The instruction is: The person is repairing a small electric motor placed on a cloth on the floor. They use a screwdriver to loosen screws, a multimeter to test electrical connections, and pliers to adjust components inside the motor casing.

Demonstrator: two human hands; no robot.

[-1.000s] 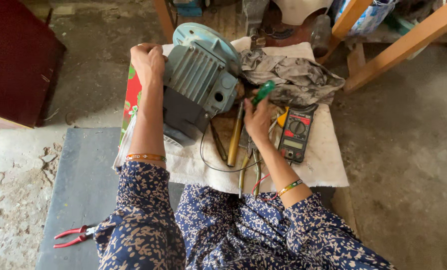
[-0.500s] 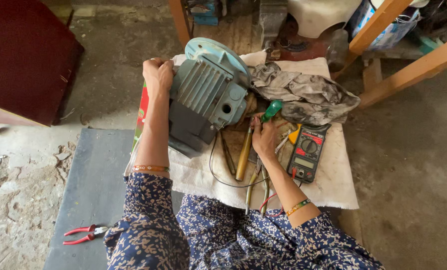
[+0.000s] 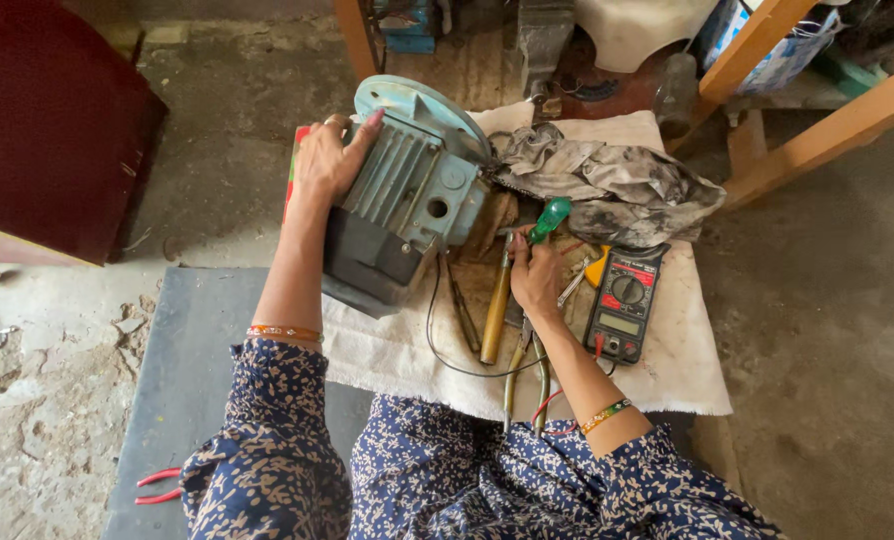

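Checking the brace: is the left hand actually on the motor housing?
Touching. The head view shows the left hand laid flat on the finned side of the pale blue motor, fingers reaching its round end flange, no gap visible.

Pale blue-green motor (image 3: 412,195) with a dark grey box under the left hand (image 3: 329,160); green-handled screwdriver (image 3: 547,218) in the right hand (image 3: 535,280); red-and-black multimeter (image 3: 622,305) just beside it; navy floral sleeves (image 3: 267,440); white cloth (image 3: 667,370).
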